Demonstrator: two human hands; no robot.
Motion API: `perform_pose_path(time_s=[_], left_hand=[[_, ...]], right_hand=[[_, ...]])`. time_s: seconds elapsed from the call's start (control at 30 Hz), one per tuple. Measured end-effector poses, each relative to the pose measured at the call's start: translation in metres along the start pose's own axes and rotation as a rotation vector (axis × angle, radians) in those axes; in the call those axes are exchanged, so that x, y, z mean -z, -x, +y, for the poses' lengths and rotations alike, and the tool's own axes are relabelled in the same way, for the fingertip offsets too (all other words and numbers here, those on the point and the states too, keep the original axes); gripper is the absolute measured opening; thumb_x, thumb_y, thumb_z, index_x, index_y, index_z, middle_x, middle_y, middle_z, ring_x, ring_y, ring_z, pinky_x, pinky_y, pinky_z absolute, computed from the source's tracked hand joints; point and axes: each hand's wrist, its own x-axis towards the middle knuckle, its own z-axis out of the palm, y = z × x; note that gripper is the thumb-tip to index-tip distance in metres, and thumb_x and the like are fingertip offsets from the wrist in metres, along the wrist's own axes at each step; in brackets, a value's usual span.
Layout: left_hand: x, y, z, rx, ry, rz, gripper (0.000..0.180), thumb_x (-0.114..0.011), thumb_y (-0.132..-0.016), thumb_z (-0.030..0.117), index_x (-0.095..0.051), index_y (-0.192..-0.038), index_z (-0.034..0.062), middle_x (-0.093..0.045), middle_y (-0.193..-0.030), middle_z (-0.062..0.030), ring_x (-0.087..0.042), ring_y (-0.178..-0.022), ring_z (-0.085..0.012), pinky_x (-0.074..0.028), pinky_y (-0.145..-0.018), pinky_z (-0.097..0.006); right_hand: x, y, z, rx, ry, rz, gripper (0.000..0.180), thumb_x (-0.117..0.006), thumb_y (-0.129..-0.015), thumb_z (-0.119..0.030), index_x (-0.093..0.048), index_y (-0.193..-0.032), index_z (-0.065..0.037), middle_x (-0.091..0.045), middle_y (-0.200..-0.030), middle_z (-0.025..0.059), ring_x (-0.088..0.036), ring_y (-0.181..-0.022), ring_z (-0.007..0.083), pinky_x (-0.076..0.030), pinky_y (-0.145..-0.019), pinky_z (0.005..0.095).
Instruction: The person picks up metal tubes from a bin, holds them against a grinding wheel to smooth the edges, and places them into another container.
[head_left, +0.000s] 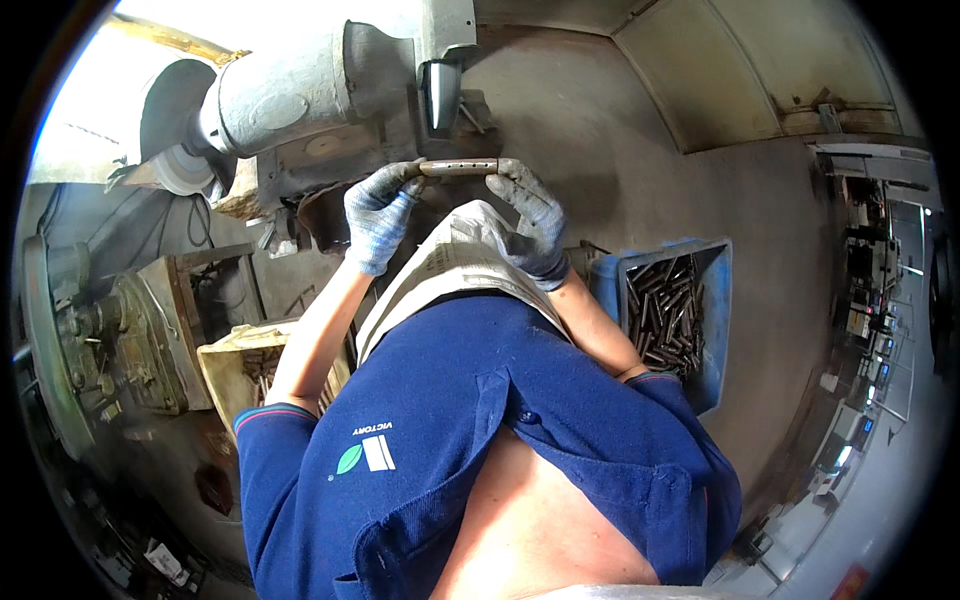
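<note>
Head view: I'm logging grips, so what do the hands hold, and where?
A short metal bar, held level by its ends: left hand on the left end, right hand on the right end.

The single head-worn fisheye camera looked steeply down over the person's blue shirt, close above it. Beyond the shirt it faced the grey press machine; the blue bin of metal rods sat right of the shirt, edges bending toward the rim.
</note>
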Motion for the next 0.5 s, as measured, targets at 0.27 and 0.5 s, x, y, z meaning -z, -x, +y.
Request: perform_pose_path(time_s=[0.27, 0.5], left_hand=[[-0.006, -0.012, 0.003, 0.135, -0.201, -0.285, 0.021, -0.064, -0.084, 0.012, -0.065, -0.098, -0.0032, -0.064, -0.080, -0.0021, -0.052, -0.067, -0.0050, -0.041, -0.059, -0.018], [0.042, -0.019, -0.038, 0.240, -0.045, -0.094, 0.022, -0.063, -0.085, 0.009, -0.061, -0.101, -0.0061, -0.066, -0.088, -0.0090, -0.060, -0.077, -0.0123, -0.048, -0.071, -0.023]], right_hand=[[0.037, 0.006, -0.030, -0.406, -0.033, 0.143, 0.019, -0.068, -0.075, -0.004, -0.068, -0.094, -0.004, -0.064, -0.103, 0.0148, -0.061, -0.099, 0.0253, -0.046, -0.090, 0.0304], [0.145, 0.128, -0.031, -1.034, -0.258, 0.707, 0.039, -0.060, -0.086, -0.038, -0.066, -0.096, -0.001, -0.066, -0.094, 0.0099, -0.063, -0.087, 0.0195, -0.051, -0.080, 0.0337]])
